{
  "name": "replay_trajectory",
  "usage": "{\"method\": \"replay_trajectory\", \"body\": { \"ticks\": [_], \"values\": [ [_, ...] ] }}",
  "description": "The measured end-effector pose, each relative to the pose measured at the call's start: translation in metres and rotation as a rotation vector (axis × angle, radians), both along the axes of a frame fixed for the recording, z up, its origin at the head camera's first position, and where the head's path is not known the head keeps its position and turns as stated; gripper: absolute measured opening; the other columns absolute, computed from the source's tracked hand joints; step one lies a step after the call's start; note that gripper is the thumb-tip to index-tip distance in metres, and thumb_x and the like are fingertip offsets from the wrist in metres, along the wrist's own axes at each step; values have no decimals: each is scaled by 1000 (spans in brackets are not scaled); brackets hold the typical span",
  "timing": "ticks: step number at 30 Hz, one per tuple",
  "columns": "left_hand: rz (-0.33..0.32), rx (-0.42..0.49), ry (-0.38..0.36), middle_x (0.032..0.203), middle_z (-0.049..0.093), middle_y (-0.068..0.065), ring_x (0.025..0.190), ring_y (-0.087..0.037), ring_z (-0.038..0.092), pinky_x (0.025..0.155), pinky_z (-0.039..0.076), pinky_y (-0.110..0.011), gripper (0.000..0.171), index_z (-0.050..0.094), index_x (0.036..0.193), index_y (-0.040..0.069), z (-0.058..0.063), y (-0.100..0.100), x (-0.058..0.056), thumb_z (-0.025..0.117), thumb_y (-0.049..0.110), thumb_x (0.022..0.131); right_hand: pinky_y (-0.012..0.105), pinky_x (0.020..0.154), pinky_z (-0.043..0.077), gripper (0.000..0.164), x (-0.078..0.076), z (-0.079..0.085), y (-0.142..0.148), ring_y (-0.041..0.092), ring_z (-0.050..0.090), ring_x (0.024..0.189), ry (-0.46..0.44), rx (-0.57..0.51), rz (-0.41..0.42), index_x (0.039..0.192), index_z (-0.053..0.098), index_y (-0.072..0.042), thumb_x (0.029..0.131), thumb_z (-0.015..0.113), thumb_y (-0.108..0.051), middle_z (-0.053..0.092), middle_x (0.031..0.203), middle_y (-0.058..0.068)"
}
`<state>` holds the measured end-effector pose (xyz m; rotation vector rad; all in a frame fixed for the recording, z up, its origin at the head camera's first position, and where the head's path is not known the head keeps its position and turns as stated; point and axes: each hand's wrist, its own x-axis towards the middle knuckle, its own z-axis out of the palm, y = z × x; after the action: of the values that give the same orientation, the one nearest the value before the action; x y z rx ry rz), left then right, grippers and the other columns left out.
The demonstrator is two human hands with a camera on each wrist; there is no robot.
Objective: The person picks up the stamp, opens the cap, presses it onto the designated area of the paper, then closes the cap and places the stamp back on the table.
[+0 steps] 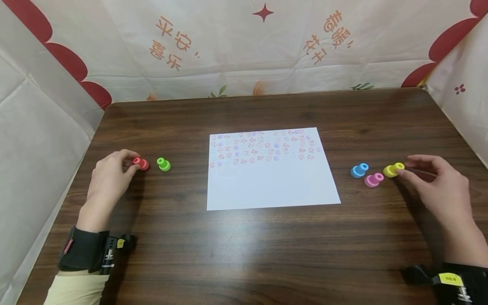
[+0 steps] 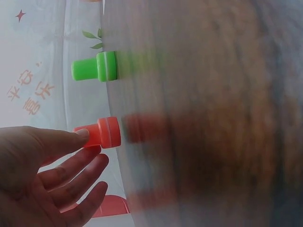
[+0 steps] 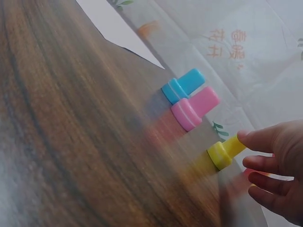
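Note:
In the head view my left hand (image 1: 110,176) pinches a small red stamp (image 1: 141,164) at the table's left. Thumb and forefinger hold its handle in the left wrist view, and the other fingers spread loosely below. A green stamp (image 1: 164,164) stands just to its right. Over on the right side, my right hand (image 1: 444,186) holds a yellow stamp (image 1: 393,170) by its handle, the thumb (image 3: 255,138) lying against it. Blue (image 1: 359,170) and pink (image 1: 374,180) stamps stand close together to its left. Whether the held stamps touch the table is hard to tell.
Between the hands lies a white sheet of paper (image 1: 267,186) with rows of small red and purple prints across its upper part. The dark wooden table (image 1: 228,254) meets a white patterned cloth (image 1: 244,55) along its back and sides.

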<state>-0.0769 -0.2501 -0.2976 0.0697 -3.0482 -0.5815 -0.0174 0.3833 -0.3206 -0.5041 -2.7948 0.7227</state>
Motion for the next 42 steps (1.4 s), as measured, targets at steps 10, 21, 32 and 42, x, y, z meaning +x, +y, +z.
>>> {"method": "replay_trajectory", "body": {
  "ticks": [10, 21, 32, 42],
  "values": [
    [22, 17, 44, 109, 64, -28, 96, -44, 58, 67, 46, -56, 30, 59, 120, 2, 11, -2, 6, 61, 13, 93, 53, 100, 46, 50, 0, 8, -1, 36, 52, 111, 24, -5, -21, 134, 50, -2, 94, 58, -30, 58, 117, 14],
    [31, 76, 139, 105, 67, -29, 92, -42, 60, 76, 48, -61, 30, 59, 118, 0, 32, 3, 16, 64, 11, 91, 7, 97, 39, 49, 3, 26, -3, -19, 38, 89, 137, -52, 0, 133, 52, -4, 91, 63, -27, 40, 101, -32],
    [-25, 139, 264, 103, 67, -28, 89, -40, 63, 78, 50, -60, 30, 60, 116, 0, 53, 24, 23, 66, 8, 88, 5, 96, 38, 46, 2, 39, -14, -17, 43, 96, 197, -64, 55, 133, 54, -8, 90, 65, -24, 45, 107, -30],
    [-74, 230, 395, 105, 68, -16, 85, -23, 63, 72, 42, -5, 30, 65, 118, 8, 64, 45, 31, 64, 5, 88, 2, 91, 36, 46, 3, 51, -39, -18, 45, 99, 213, -42, 102, 130, 58, -12, 89, 67, -28, 48, 109, -29]
  ]
}}
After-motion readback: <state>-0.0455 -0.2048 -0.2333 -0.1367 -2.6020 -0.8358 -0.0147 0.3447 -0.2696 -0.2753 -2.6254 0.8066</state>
